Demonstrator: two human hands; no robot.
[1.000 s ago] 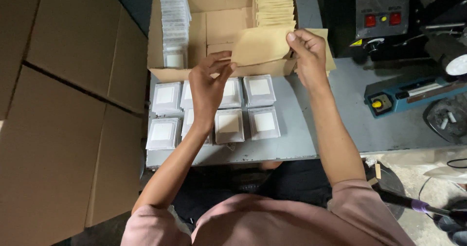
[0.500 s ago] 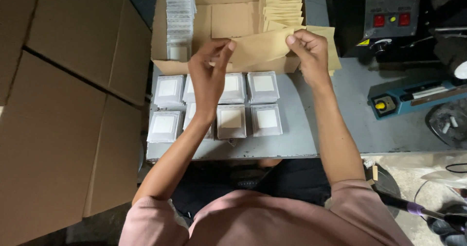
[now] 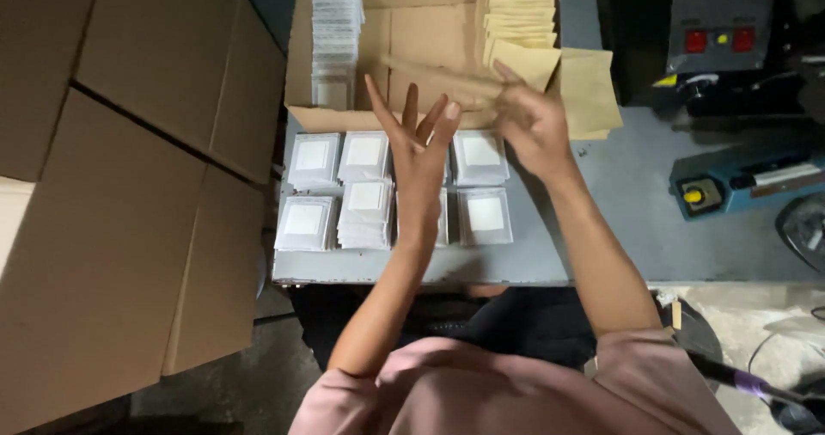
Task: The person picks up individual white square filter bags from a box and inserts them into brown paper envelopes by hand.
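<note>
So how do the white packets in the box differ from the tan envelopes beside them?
The white packets are pale and glossy, filling the box's left side in a long row; the tan envelopes are matte brown paper, stacked at the right side. The packets look smaller than the envelopes. One envelope is out of the stack, near the right hand; no hand touches the packets. Both sit in the same cardboard box.

Flattened cardboard sheets lie left; a blue sealing machine (yellow knob) sits right of the grey table.
</note>
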